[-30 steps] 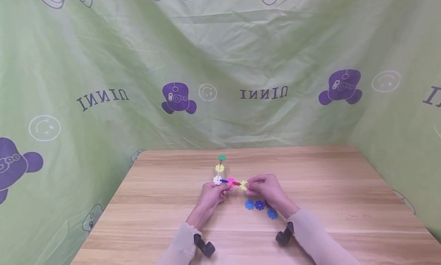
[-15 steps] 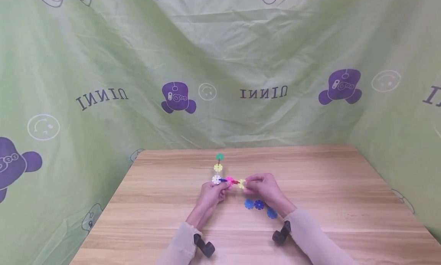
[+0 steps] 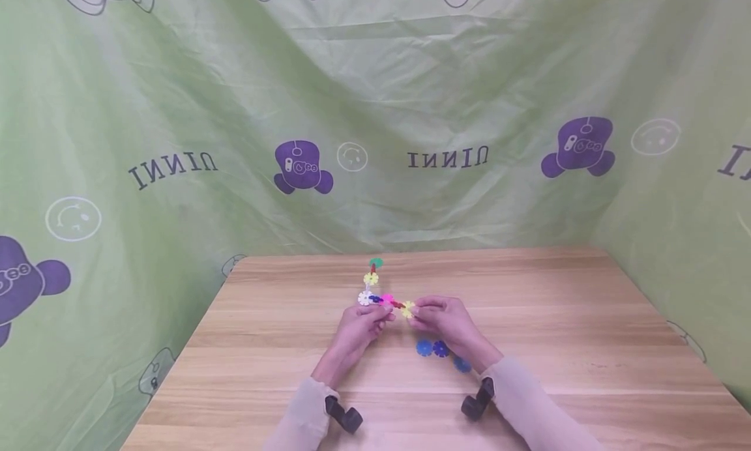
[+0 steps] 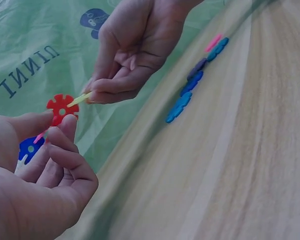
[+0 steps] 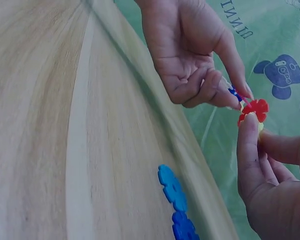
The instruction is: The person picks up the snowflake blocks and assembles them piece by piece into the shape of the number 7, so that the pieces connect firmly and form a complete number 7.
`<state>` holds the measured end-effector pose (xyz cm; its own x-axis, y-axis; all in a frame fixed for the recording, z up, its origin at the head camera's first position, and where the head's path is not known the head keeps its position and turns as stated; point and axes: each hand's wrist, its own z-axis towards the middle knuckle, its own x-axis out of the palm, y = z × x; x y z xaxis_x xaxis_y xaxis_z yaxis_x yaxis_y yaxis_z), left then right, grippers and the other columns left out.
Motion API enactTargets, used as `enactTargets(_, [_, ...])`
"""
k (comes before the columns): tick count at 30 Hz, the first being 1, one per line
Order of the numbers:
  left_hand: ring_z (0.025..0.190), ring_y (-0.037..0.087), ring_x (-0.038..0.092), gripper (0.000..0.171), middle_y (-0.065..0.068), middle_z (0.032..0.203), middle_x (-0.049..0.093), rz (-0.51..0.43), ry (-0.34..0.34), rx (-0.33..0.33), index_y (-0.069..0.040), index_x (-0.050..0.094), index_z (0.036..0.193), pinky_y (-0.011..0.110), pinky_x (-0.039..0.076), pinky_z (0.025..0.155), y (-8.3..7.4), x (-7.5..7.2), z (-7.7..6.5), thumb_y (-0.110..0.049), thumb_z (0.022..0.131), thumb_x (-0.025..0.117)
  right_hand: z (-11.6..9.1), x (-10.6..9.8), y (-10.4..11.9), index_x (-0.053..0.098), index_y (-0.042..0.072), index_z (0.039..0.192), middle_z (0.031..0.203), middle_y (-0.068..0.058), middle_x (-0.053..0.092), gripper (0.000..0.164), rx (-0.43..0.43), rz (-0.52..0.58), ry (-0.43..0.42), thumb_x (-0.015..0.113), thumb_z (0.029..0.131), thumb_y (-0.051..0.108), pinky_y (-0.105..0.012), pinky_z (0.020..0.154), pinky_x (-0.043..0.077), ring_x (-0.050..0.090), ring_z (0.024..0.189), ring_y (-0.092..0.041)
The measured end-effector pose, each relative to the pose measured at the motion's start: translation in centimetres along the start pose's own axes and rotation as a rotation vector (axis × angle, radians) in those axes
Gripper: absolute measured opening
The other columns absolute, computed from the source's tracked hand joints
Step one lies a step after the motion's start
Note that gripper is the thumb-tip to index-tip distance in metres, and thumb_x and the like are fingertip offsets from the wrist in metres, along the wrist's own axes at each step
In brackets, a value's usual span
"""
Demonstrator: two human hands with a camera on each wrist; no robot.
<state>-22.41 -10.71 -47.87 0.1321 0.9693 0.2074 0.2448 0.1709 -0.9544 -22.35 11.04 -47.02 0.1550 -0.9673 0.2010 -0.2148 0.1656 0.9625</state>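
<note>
A bent chain of notched snowflake discs (image 3: 365,298) is held up over the table between both hands. My left hand (image 3: 358,327) pinches its pink disc (image 3: 386,300) between thumb and fingers. At the chain's right end, my right hand (image 3: 447,320) pinches a yellow disc (image 3: 407,309) by its edge. Between these two sits a red disc (image 4: 53,105), slotted crosswise into the yellow one in the left wrist view. Past the white disc, the chain turns away from me and ends in a green disc (image 3: 376,262). The left fingers partly cover the pink disc.
Below the right hand, a light blue disc (image 3: 424,348), a dark blue disc (image 3: 441,349) and another blue disc (image 3: 462,364) lie on the wooden table (image 3: 264,360). The left wrist view also shows a pink disc (image 4: 213,43) in that row. A green printed cloth (image 3: 375,203) hangs behind.
Both hands have shifted slightly left and the chain has risen a little in the head view, its green end tilting. The grips on the pink and yellow discs stay the same.
</note>
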Motion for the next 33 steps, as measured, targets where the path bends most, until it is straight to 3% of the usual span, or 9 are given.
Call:
enactTargets(8, [0.073,0.006,0.059,0.022,-0.003,0.083,0.075,0.044,0.026,0.021,0.001,0.078,0.107,0.017,0.050,0.066,0.6,0.6,0.0,-0.016,0.093,0.080,0.0,1.1,-0.1,0.057,-0.020,0.128,0.096,-0.008,0.079,0.035,-0.035,0.030,0.025,0.065,0.097,-0.007,-0.026,0.085,0.064,0.079,0.084,-0.013])
enactTargets(16, [0.072,0.005,0.059,0.019,-0.006,0.077,0.073,0.062,-0.021,0.003,-0.001,0.079,0.103,0.017,0.050,0.065,0.7,0.7,0.0,-0.016,0.092,0.081,0.1,1.4,-0.3,0.060,-0.019,0.124,0.096,-0.009,0.078,0.031,-0.028,0.002,0.037,0.066,0.097,-0.004,-0.028,0.085,0.064,0.079,0.084,-0.014])
enactTargets(19, [0.073,0.006,0.059,0.020,-0.005,0.079,0.074,0.077,-0.030,0.001,-0.001,0.079,0.103,0.018,0.050,0.067,0.7,0.6,0.0,-0.018,0.092,0.081,0.1,1.0,0.2,0.066,-0.014,0.122,0.099,-0.015,0.079,0.030,-0.044,-0.111,0.013,0.070,0.097,0.002,-0.034,0.087,0.065,0.080,0.087,-0.020])
enactTargets(25, [0.076,0.008,0.061,0.026,-0.003,0.083,0.076,0.098,-0.056,0.007,0.001,0.079,0.107,0.019,0.052,0.069,0.6,0.5,0.1,-0.020,0.092,0.081,-0.3,-0.7,1.4,0.076,-0.001,0.109,0.104,-0.016,0.080,0.021,-0.167,-0.518,-0.023,0.077,0.093,0.013,-0.036,0.085,0.064,0.077,0.092,-0.025])
enactTargets(30, [0.078,0.008,0.064,0.028,-0.003,0.086,0.078,0.097,-0.063,-0.001,0.000,0.078,0.111,0.021,0.054,0.073,0.5,0.2,0.1,-0.021,0.093,0.080,-1.0,-2.2,1.5,0.078,0.003,0.102,0.096,-0.006,0.079,0.015,-0.246,-0.839,0.093,0.081,0.089,0.011,-0.029,0.083,0.059,0.070,0.087,-0.013])
enactTargets(33, [0.080,0.008,0.065,0.028,-0.002,0.089,0.080,0.083,-0.065,-0.004,0.000,0.078,0.111,0.022,0.056,0.076,0.4,0.1,0.1,-0.020,0.093,0.080,-1.3,-2.7,1.3,0.077,0.004,0.101,0.093,-0.003,0.077,0.019,-0.250,-0.945,0.187,0.084,0.086,0.013,-0.029,0.080,0.057,0.067,0.085,-0.011])
